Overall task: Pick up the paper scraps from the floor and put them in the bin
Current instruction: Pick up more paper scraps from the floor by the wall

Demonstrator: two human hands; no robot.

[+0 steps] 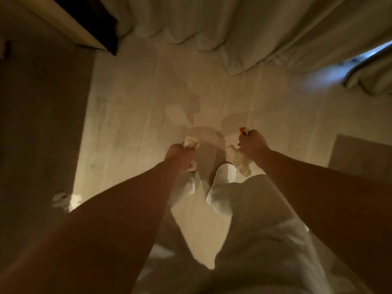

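Left hand (180, 157) fisted, fingers curled tight round a crumpled paper scrap (191, 142) that poked out above the knuckles, held over the pale tiled floor (131, 115). Right hand (252, 142) likewise clenched on a wad of crumpled paper (237, 158) that hung below the fist, an orange-tinted bit showing at its top. Another pale scrap (61, 198) on the floor at the left, near the dark carpet edge, too blurred to make out further.
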